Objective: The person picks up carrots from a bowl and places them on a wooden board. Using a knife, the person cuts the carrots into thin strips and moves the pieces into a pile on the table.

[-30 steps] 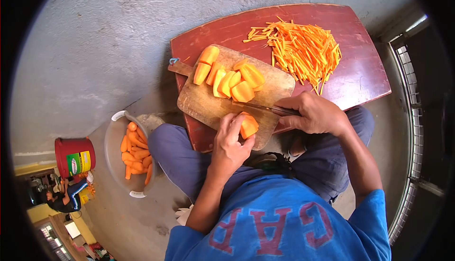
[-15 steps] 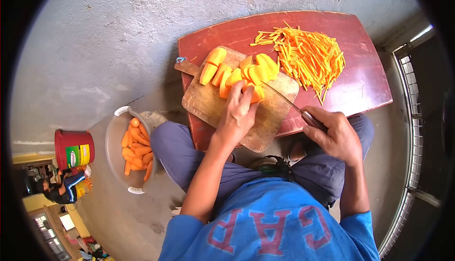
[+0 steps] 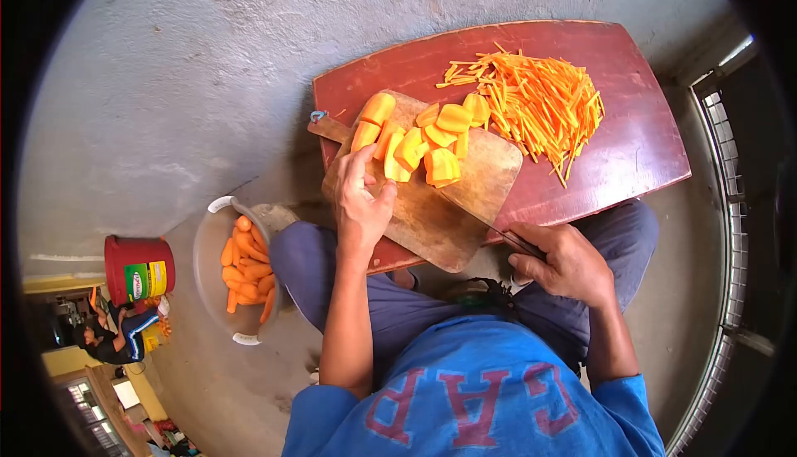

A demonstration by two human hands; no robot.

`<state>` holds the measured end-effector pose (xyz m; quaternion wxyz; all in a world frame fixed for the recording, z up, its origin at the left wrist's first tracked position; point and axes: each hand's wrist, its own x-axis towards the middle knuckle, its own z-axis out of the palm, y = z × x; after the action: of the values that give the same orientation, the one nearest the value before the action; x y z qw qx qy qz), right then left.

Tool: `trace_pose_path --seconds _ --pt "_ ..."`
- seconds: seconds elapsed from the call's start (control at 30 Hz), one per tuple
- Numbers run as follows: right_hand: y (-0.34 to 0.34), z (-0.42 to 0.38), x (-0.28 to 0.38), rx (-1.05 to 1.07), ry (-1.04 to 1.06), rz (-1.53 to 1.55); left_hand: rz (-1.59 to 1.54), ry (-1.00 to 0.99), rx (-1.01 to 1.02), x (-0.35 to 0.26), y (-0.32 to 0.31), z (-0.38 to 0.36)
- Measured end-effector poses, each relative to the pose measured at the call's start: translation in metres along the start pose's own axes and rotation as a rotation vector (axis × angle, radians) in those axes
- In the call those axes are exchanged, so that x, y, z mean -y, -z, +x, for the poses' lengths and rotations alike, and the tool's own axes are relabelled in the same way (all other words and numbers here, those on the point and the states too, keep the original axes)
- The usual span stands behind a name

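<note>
Right hand [image 3: 567, 264] clamped on knife [image 3: 503, 234], angled over board [image 3: 425, 229]; left hand [image 3: 363, 208] apart, spread beside chunks [image 3: 408, 148] on board; shreds [image 3: 548, 104] beside board.

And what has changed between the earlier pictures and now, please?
The left hand let go of the cut piece, now beside others on the cutting board, and moved left. The right hand drew back toward the body, still holding the knife. The pile of strips and basin of carrots stayed as they were.

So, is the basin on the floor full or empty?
Partly full: carrots lie in the basin, but its bare inside shows beside them.
</note>
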<state>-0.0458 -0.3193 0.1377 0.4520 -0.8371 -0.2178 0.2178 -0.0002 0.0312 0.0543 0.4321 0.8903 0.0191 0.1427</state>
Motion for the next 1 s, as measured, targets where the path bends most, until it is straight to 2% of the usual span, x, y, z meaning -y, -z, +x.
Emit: trace_pose_path --seconds 0.17,0.23,0.43,0.53,0.63,0.73,0.93,1.0 --pt "0.001 -0.005 0.004 -0.003 -0.058 0.009 0.098 -0.018 -0.019 0.01 -0.013 0.007" --pt "-0.003 -0.009 -0.001 0.007 -0.06 -0.012 0.16 -0.003 -0.032 -0.005 -0.014 0.009" --pt "-0.011 -0.012 0.002 -0.019 -0.039 -0.06 0.155 -0.049 -0.038 0.006 -0.02 0.012" --pt "-0.011 -0.012 0.004 -0.012 -0.043 -0.096 0.05 -0.072 -0.041 0.003 -0.021 0.013" --pt "-0.013 -0.013 0.003 -0.028 -0.013 -0.089 0.264 -0.18 -0.095 -0.007 -0.017 0.015" --pt "-0.017 -0.015 0.003 -0.043 -0.025 -0.084 0.219 -0.21 -0.153 -0.002 -0.016 0.016" --pt "-0.02 -0.017 0.004 -0.042 -0.018 -0.094 0.152 -0.083 -0.021 0.002 -0.014 0.0" --pt "-0.021 -0.017 0.002 -0.047 0.0 -0.095 0.052 -0.082 -0.054 0.017 -0.017 0.003"
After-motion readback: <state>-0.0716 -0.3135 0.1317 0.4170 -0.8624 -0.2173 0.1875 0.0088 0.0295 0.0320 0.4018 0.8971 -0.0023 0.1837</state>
